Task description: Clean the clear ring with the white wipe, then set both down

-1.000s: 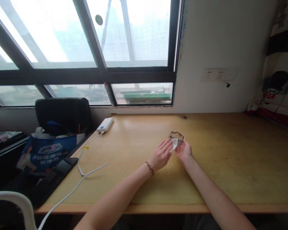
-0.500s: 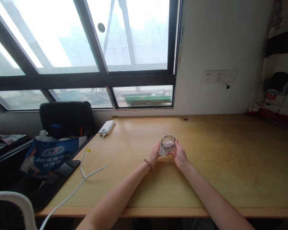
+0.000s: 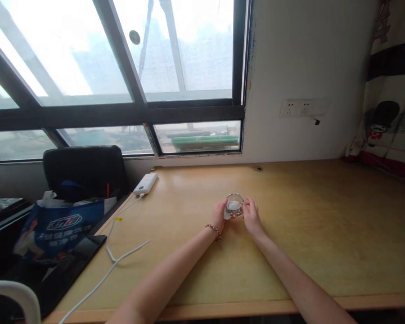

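A small clear glass dish (image 3: 235,200) with a scalloped rim sits on the wooden desk (image 3: 307,234), held between both my hands. My left hand (image 3: 219,215), with a bead bracelet on the wrist, is closed against the dish's left side and pinches a white tissue (image 3: 227,214) there. A bit of white also shows inside the dish. My right hand (image 3: 251,217) curls around the dish's right side, fingers on the rim.
A white power bank (image 3: 145,184) lies at the desk's back left, its white cable (image 3: 112,256) trailing over the front edge. Left of the desk stand a black chair (image 3: 84,168), a blue printed bag (image 3: 59,227) and a dark tablet (image 3: 70,261). Wall sockets (image 3: 302,108) sit above the desk.
The dish went from tilted in my right hand to upright on the desk, slightly left. My left hand, open and flat with the tissue before, now closes against the dish's side.
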